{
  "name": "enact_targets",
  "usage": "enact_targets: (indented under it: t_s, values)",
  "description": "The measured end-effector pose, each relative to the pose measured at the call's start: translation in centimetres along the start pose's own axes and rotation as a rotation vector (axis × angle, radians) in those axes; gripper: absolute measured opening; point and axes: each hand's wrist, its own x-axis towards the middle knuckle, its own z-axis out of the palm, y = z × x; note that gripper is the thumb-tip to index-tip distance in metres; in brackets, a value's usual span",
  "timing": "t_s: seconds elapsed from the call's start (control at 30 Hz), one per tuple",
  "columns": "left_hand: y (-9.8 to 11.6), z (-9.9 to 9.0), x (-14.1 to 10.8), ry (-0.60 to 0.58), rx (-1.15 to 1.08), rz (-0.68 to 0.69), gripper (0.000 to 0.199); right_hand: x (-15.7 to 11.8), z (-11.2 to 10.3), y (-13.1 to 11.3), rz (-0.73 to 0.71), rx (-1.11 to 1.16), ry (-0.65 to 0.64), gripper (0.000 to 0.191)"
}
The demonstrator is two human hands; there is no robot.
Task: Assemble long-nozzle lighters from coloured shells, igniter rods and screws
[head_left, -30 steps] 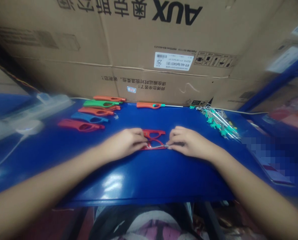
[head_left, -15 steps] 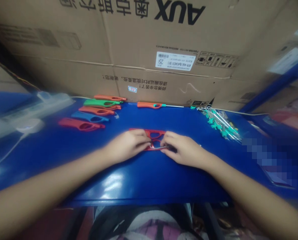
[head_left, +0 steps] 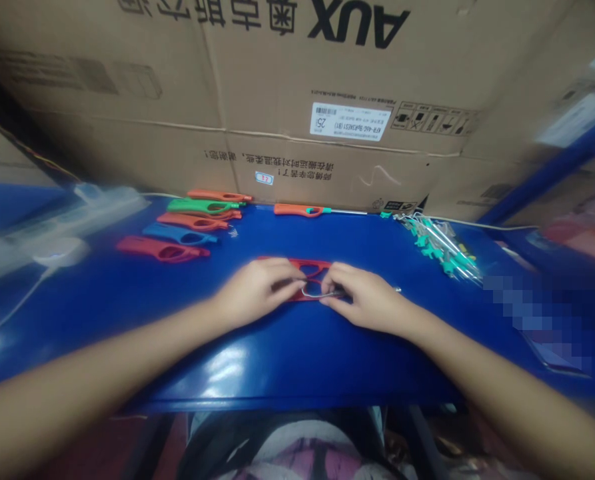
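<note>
Two red lighter casing halves (head_left: 317, 266) lie side by side on the blue table, partly covered by both hands. My left hand (head_left: 262, 291) is closed in a pinch over their left part, with the end of a thin pale wire (head_left: 307, 293) at its fingertips. Running from that wire into the fingers of my right hand (head_left: 360, 293) is a slim metal lighter tube (head_left: 333, 293). The right fingers close round the tube, and its far tip shows beyond the wrist. What lies under the left palm is hidden.
Several coloured lighter casings (head_left: 164, 249) lie at the left. An orange lighter (head_left: 297, 210) with a metal nozzle rests along the cardboard box (head_left: 267, 80) behind. At right is a pile of green-ended metal tubes (head_left: 442, 247). A white round device with a cable (head_left: 60, 252) sits far left.
My left fingertips have shifted slightly to the right along the casing. My right hand stays nearly still with the tube in it.
</note>
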Motion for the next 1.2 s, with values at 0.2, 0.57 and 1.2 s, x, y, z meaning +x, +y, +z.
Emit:
enact_targets:
  t_s: [0.2, 0.57, 1.2]
  values:
    - [0.1, 0.0, 0.0, -0.004, -0.02, -0.019, 0.019, -0.1, -0.1, 0.1, 0.01, 0.031, -0.005, 0.007]
    - [0.4, -0.5, 0.2, -0.043, -0.044, -0.067, 0.019, 0.3, -0.3, 0.3, -0.019, 0.092, -0.002, 0.006]
    - [-0.3, -1.3, 0.2, -0.124, -0.005, -0.017, 0.015, -0.2, -0.8, 0.7, -0.151, 0.105, -0.039, 0.007]
